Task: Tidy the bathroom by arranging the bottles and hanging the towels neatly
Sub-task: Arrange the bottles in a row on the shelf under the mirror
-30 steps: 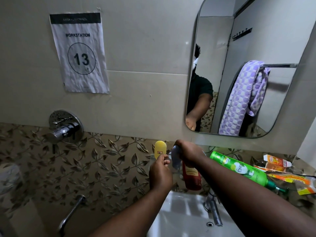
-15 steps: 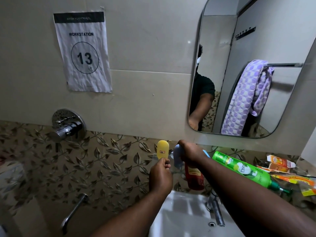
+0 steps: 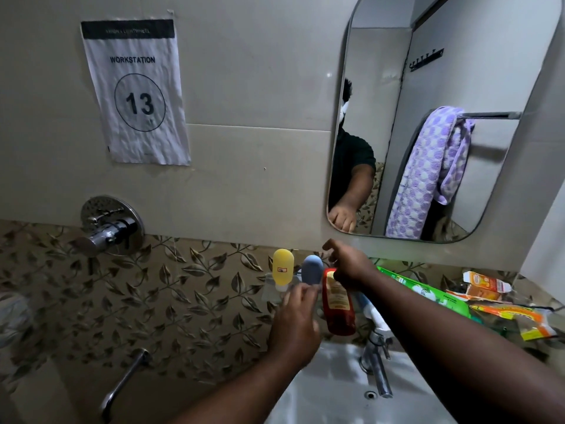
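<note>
Yellow bottle (image 3: 283, 268): inverted on its white cap, on a small clear shelf (image 3: 269, 293) against the leaf-patterned wall band. Grey-blue bottle (image 3: 312, 268): just to its right, likewise upright, close beside the yellow one; contact between the two not determinable. Red bottle (image 3: 337, 302): next to the right, tilted, lower end near the chrome tap (image 3: 375, 365), upper end under the right hand (image 3: 348, 264); its support hidden. Right hand: index finger straight, pointing toward the wall, remaining fingers bent down over the top of the red bottle; true grip or mere contact not determinable. Left hand (image 3: 295, 322): raised below the yellow and grey-blue bottles, fingers loosely extended and motion-blurred, fingertips just beneath the grey-blue bottle, nothing clasped. Green bottle (image 3: 428, 293): on its side to the right, partly hidden behind the right forearm. Beyond it, at far right: orange-and-white cartons (image 3: 484, 284) and an orange sachet (image 3: 516, 316), lying flat. White sink (image 3: 330, 390): directly below both hands, tap at its rear rim. Mirror (image 3: 489, 71) above: reflection of a purple-and-white patterned towel (image 3: 428, 179) draped over a rail and bunched unevenly, plus reflection of an arm and hand. Left wall: crumpled paper sign (image 3: 136, 93) marked WORKSTATION 13, round chrome valve (image 3: 111, 224) beneath, chrome spout (image 3: 122, 385) lower down.
</note>
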A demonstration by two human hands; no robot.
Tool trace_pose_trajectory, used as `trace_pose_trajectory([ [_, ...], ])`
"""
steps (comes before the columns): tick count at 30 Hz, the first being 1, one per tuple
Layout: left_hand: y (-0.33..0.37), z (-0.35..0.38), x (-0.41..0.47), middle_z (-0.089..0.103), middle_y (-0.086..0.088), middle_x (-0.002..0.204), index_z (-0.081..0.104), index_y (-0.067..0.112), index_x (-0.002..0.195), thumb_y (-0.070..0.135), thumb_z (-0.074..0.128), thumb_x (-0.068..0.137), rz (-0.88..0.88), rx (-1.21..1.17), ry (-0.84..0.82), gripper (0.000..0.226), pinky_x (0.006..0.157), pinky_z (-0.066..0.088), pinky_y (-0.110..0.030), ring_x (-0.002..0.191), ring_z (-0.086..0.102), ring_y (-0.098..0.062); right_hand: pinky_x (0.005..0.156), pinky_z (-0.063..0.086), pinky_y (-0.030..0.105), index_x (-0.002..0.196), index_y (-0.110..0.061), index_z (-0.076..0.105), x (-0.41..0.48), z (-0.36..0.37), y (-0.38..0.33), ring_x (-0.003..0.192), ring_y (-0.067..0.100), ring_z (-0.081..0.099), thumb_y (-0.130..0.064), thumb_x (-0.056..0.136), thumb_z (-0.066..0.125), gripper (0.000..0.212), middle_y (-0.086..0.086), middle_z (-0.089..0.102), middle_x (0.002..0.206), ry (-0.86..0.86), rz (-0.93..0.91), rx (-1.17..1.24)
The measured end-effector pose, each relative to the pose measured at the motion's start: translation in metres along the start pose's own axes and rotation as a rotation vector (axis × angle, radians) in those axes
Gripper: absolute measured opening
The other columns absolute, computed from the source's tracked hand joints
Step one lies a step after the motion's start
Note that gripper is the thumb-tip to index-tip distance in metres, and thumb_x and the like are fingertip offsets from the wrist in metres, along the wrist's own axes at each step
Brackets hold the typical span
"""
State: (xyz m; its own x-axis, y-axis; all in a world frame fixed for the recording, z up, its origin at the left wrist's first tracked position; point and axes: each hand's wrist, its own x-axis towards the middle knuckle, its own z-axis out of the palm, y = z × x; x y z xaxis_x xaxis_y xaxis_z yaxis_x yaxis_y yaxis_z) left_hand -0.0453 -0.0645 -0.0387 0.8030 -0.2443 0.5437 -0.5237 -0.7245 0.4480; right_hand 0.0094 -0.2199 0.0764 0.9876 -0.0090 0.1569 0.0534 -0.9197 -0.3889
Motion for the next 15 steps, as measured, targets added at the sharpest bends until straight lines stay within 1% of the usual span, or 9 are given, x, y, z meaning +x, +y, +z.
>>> trace_pose_trajectory([
  [1,0.001,0.004,-0.003,0.041,0.005,0.152,0.034,0.036,0.149,0.011,0.065,0.079,0.115,0.077,-0.040,0.080,0.100,0.050,-0.035,0.131,0.041,-0.018,0.082,0.050,0.030,0.133,-0.022,0.051,-0.003,-0.004,0.004,0.109,0.027,0.065,0.006,0.079,0.060,0.061,0.009,0.069,0.124,0.016,0.007,-0.003],
  [2,0.003,0.009,-0.004,0.038,0.001,0.157,0.031,0.034,0.151,0.014,0.067,0.077,0.206,0.137,-0.074,0.085,0.099,0.048,-0.037,0.133,0.040,-0.021,0.080,0.048,0.028,0.132,-0.021,0.052,-0.006,-0.009,0.009,0.108,0.026,0.065,0.004,0.081,0.060,0.058,0.008,0.069,0.122,0.036,0.013,-0.007],
  [3,0.007,0.013,-0.005,0.038,-0.003,0.158,0.033,0.032,0.151,0.014,0.069,0.077,0.261,0.174,-0.103,0.084,0.097,0.049,-0.039,0.134,0.042,-0.024,0.081,0.047,0.028,0.131,-0.021,0.053,-0.011,-0.013,0.013,0.109,0.026,0.065,0.001,0.082,0.060,0.054,0.008,0.070,0.122,0.056,0.015,-0.009],
  [4,0.012,0.017,-0.004,0.042,-0.005,0.157,0.039,0.029,0.148,0.015,0.071,0.078,0.290,0.189,-0.119,0.079,0.094,0.051,-0.040,0.132,0.047,-0.027,0.082,0.047,0.029,0.131,-0.021,0.054,-0.015,-0.017,0.016,0.110,0.027,0.065,0.000,0.084,0.058,0.052,0.008,0.070,0.122,0.075,0.018,-0.006],
  [7,0.027,0.026,0.002,0.056,-0.007,0.146,0.055,0.025,0.137,0.023,0.077,0.083,0.329,0.228,-0.089,0.058,0.088,0.055,-0.038,0.124,0.058,-0.028,0.078,0.045,0.027,0.131,-0.021,0.054,-0.030,-0.022,0.025,0.110,0.025,0.065,0.005,0.082,0.055,0.055,0.008,0.069,0.122,0.096,0.028,-0.002],
  [8,0.030,0.027,0.004,0.061,-0.007,0.141,0.060,0.024,0.133,0.023,0.079,0.081,0.342,0.241,-0.068,0.055,0.086,0.056,-0.038,0.121,0.061,-0.028,0.077,0.044,0.027,0.131,-0.021,0.053,-0.035,-0.022,0.027,0.110,0.024,0.064,0.006,0.082,0.056,0.057,0.007,0.069,0.122,0.098,0.029,-0.011],
  [10,0.033,0.029,0.007,0.068,-0.007,0.126,0.067,0.020,0.123,0.019,0.084,0.075,0.379,0.268,-0.032,0.051,0.076,0.057,-0.036,0.108,0.067,-0.028,0.077,0.047,0.028,0.132,-0.021,0.053,-0.043,-0.023,0.031,0.108,0.024,0.064,0.007,0.082,0.058,0.057,0.007,0.068,0.121,0.102,0.018,-0.028],
  [12,0.035,0.027,0.007,0.071,-0.007,0.116,0.069,0.017,0.119,0.017,0.086,0.071,0.422,0.294,-0.006,0.051,0.070,0.056,-0.035,0.099,0.069,-0.027,0.078,0.049,0.031,0.131,-0.021,0.054,-0.049,-0.024,0.034,0.106,0.024,0.064,0.007,0.083,0.060,0.056,0.006,0.068,0.120,0.102,0.003,-0.033],
  [15,0.036,0.022,0.009,0.070,-0.006,0.110,0.068,0.016,0.115,0.014,0.085,0.073,0.441,0.263,0.026,0.046,0.065,0.054,-0.029,0.094,0.067,-0.023,0.079,0.053,0.033,0.127,-0.021,0.058,-0.058,-0.026,0.038,0.102,0.022,0.064,0.008,0.081,0.061,0.054,0.001,0.068,0.116,0.079,-0.014,0.005],
])
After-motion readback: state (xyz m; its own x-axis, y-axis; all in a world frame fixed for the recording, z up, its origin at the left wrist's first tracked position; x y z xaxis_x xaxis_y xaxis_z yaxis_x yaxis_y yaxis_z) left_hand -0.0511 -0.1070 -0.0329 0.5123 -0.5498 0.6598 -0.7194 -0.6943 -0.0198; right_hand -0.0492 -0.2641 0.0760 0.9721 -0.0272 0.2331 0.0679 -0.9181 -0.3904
